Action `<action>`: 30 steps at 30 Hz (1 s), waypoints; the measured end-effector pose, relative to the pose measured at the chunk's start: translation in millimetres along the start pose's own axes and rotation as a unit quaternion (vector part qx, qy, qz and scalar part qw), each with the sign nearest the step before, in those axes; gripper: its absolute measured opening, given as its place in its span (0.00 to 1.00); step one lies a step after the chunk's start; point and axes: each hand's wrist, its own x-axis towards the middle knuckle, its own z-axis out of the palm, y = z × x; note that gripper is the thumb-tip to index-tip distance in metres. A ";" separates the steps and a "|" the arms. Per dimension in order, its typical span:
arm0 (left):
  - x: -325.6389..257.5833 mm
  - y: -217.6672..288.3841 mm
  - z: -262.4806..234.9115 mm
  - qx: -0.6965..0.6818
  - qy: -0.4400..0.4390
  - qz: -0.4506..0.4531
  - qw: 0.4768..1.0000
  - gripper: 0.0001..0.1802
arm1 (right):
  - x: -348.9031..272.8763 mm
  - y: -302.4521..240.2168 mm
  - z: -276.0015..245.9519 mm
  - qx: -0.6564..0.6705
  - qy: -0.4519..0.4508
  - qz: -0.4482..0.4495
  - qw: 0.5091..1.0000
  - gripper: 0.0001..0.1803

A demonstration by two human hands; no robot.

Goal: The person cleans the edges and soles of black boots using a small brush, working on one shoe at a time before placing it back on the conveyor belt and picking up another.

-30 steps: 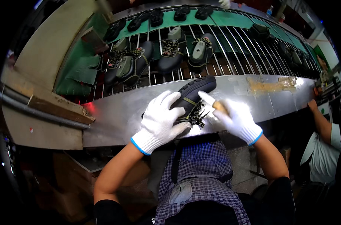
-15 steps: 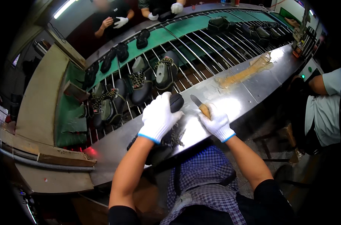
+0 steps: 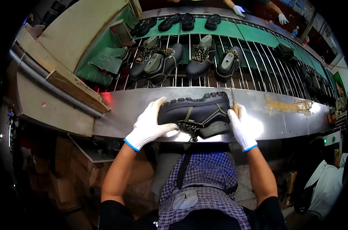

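Note:
A black work shoe (image 3: 199, 109) lies on its side between my hands, with its lugged sole facing away from me. Its dark patterned laces hang toward my body, and a grey shoe form (image 3: 215, 128) shows in the opening. My left hand (image 3: 149, 122), in a white knitted glove, grips the toe end, thumb on the near side. At the heel end is my gloved right hand (image 3: 240, 124), closed round the wooden handle of a knife (image 3: 235, 109). The blade points up and away beside the heel. Some of the right fingers are hidden behind the hand.
Beyond the metal ledge (image 3: 139, 101) runs a rack of metal rods (image 3: 254, 73) carrying several black shoes (image 3: 200, 57). Black soles (image 3: 188, 22) lie on a green strip behind it. A wooden-edged panel (image 3: 78, 90) borders the left. Co-workers' gloved hands (image 3: 239, 10) show at the far side.
The view has swung toward the left. The shoe has turned to lie lengthwise with its side showing. My right hand and knife, apart from it before, are now at its heel.

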 end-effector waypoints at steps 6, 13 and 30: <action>48.0 28.3 -4.9 0.053 -0.047 0.170 0.983 0.28 | -30.0 -93.9 -31.2 -0.234 -0.157 -0.151 0.948 0.27; 72.9 36.0 7.8 -0.023 -0.121 0.172 0.977 0.20 | -17.7 -74.3 -19.1 -0.082 -0.226 0.019 0.971 0.18; 67.4 20.0 7.7 -0.028 -0.117 0.197 0.973 0.21 | -34.6 -92.4 -8.5 -0.354 -0.091 -0.171 0.915 0.20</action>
